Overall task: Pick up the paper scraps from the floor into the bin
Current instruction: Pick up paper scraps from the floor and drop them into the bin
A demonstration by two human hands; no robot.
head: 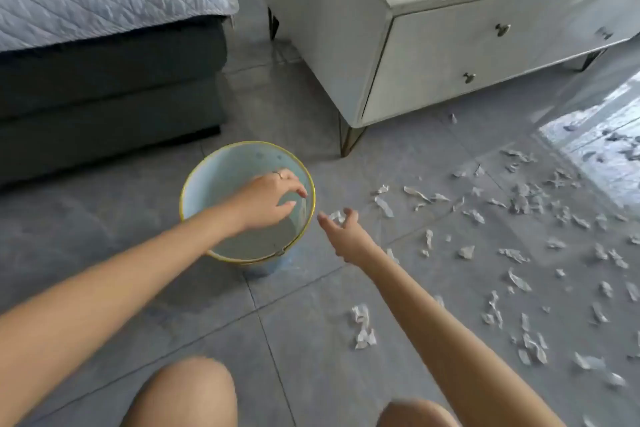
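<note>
Fingers (296,189) of my left hand (266,201) hang loose over the bin (221,166); my right hand (346,236) holds a paper scrap (337,217) beside it.

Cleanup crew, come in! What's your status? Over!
Left hand loose over the bin. Right hand holds one scrap beside the rim. Many loose scraps on the floor. Nothing in the way.

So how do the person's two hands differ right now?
The left hand hangs over the bin; the right hand is outside it, over the floor. The right hand holds a white paper scrap; whether the left hand holds anything is unclear. The left wears a ring; the right shows none. Both arms are bare.
</note>
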